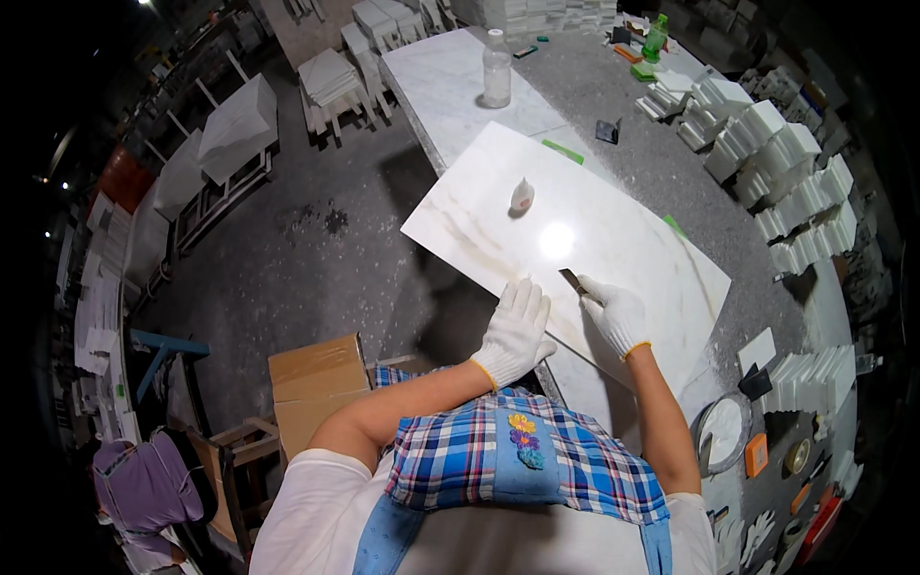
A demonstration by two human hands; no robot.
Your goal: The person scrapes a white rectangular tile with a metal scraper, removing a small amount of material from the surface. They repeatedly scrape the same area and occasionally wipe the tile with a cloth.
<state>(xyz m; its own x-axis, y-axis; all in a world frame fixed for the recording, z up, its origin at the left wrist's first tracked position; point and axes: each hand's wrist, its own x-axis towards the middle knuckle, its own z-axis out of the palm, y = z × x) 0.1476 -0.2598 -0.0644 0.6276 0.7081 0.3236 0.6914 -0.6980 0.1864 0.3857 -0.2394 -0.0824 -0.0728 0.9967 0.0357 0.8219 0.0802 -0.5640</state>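
Note:
A white marble slab [661, 259] with brown-grey veins lies at an angle in front of me. My left hand [517, 331], in a white knit glove, rests on its near edge with the fingers stretched out and nothing held. My right hand [613, 311], gloved the same way, is closed round a scraper [572, 281] with a dark flat blade, its tip at the slab's surface. Farther up the slab stands a small white squeeze bottle [522, 195] with a pointed nozzle. A bright light reflection sits just beyond the blade.
Green pads [563, 151] show under the slab's far edge. A clear plastic bottle [496, 69] stands on another marble piece beyond. Stacked white stone strips [747, 134] line the right side. A round pan [723, 433] and an orange block [757, 454] lie right. A cardboard box [318, 379] stands left.

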